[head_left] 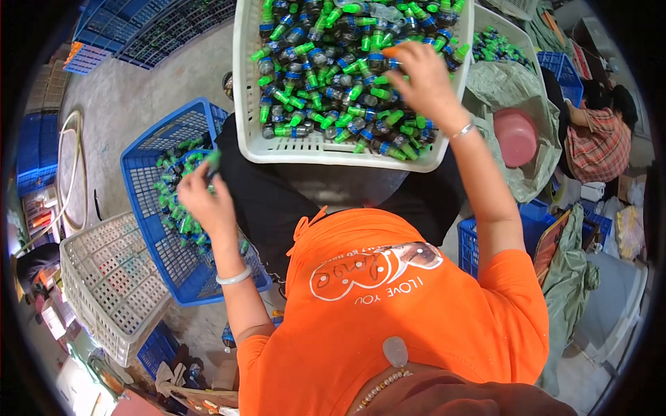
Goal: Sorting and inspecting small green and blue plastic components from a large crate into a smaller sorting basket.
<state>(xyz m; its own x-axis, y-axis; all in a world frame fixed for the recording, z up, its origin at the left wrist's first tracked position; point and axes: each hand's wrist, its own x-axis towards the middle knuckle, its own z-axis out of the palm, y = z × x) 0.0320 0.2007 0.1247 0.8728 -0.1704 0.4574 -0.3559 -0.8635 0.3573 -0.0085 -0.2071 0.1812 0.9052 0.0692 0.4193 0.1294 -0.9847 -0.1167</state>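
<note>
At the left, my left hand pinches a small green-topped bottle, smeared by motion, at the inner side of a blue basket. More of these small bottles lie in that basket. My right hand reaches into a white crate heaped with small dark bottles that have green tops and blue bands. Its thumb and fingers are apart, bent down around the bottles. Something orange shows at its fingertips; I cannot tell what it is.
My knees are under the white crate's near edge. Stacked white baskets stand left of the blue one, with blue crates farther back. A pink basin sits on a green sack to the right. Beyond it crouches a person in a plaid shirt.
</note>
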